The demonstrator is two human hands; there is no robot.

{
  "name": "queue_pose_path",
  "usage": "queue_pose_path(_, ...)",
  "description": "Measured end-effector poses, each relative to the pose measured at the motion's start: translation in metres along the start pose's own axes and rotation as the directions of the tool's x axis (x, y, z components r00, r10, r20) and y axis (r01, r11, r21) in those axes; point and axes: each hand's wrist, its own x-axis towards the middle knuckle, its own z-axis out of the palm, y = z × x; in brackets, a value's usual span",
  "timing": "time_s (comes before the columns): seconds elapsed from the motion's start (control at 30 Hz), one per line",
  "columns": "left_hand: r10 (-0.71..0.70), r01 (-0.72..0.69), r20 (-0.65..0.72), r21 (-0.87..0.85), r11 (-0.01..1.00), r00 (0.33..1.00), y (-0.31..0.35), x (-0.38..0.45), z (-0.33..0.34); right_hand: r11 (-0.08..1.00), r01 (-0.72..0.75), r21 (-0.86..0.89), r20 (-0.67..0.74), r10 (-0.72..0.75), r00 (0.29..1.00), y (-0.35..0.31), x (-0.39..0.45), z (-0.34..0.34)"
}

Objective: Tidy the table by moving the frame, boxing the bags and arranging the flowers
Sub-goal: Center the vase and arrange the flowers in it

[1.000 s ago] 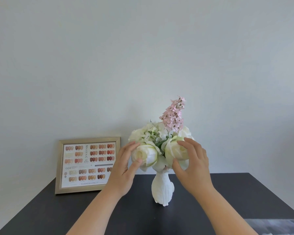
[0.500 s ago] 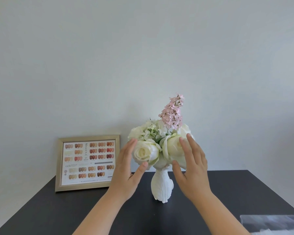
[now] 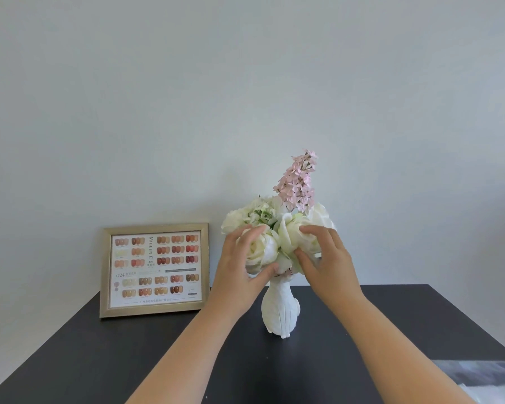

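While both hands cup the white blooms from either side, the step in hand looks to be the arranging of the flowers (image 3: 277, 225), which stand bunched in a white vase (image 3: 280, 310) near the middle of the dark tabletop (image 3: 99, 360). The left hand (image 3: 239, 272) is half curled around the left rose, thumb tucked under it and fingers over its top; the right hand (image 3: 324, 258) is loosely spread on the right rose, thumb beneath, not closed tight on anything. A pink sprig (image 3: 298, 182) rises above the white heads, leaning slightly right. To do this well, I judge the touch should stay light: nudge each head outward by its base rather than squeezing petals, and keep pressure even on both sides so the narrow vase, which looks easy to tip, stays planted. The frame (image 3: 155, 269) stands upright against the wall at the back left, well apart from the vase. No bags or box can be made out
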Motion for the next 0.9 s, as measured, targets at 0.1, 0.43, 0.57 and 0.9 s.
queue_pose_path(0.1,0.031,-0.031,-0.014,0.019,0.999,0.999,0.001,0.001,0.004,0.999,-0.052,0.018,0.01,0.052,0.999,0.001,0.017,-0.002)
queue_pose_path(0.43,0.241,-0.267,0.161,0.17,0.949,0.957,0.007,-0.005,0.007,0.988,-0.117,-0.098,0.113,0.128,0.985,-0.02,0.074,0.002)
queue_pose_path(0.57,0.323,-0.374,0.25,0.192,0.908,0.913,0.011,-0.002,0.011,0.989,-0.111,-0.096,0.194,0.128,0.973,-0.032,0.072,0.006)
queue_pose_path(0.9,0.329,-0.382,0.261,0.187,0.905,0.907,0.002,-0.016,0.003,0.97,-0.226,0.092,0.301,0.189,0.935,-0.034,0.064,-0.035)
